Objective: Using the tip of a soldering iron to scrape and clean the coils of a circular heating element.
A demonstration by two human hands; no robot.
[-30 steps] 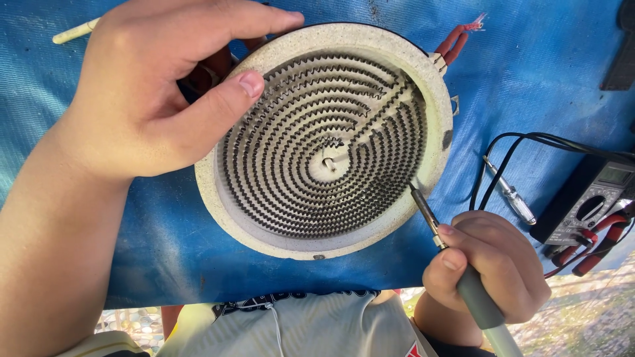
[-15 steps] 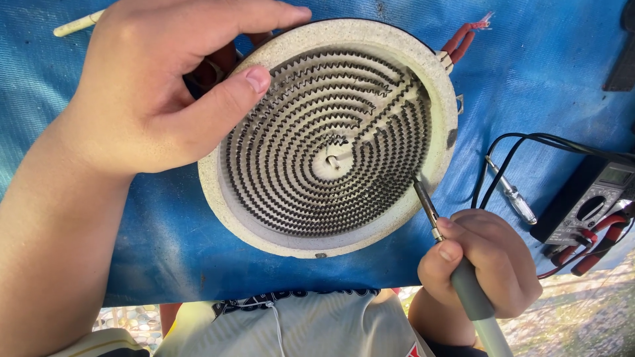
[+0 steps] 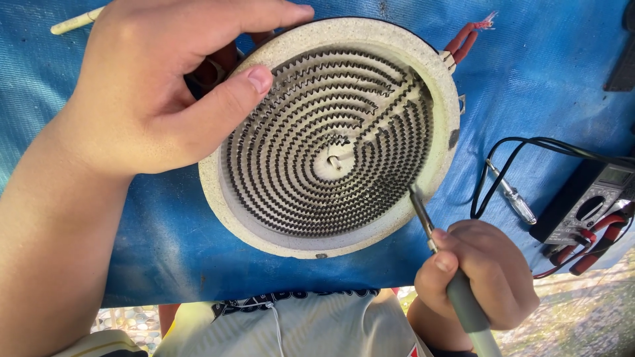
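Your left hand [image 3: 159, 92] grips the top rim of the round heating plate [image 3: 331, 135] on the blue bench [image 3: 549, 73], your right hand [image 3: 479, 277] squeezes a screwdriver [image 3: 436, 244] at its coil; hold that stiff, crumbly rim, never the thin wires.

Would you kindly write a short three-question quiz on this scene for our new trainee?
1. True or false: the left hand grips the rim of the round heating element.
2. What does the right hand hold? A) grey-handled tool B) hammer C) brush
3. The tool's tip touches the element's lower ____ side, seen in the picture.

Key: 1 true; 2 A; 3 right. Beside it lie a meter and a small screwdriver on the blue cloth.
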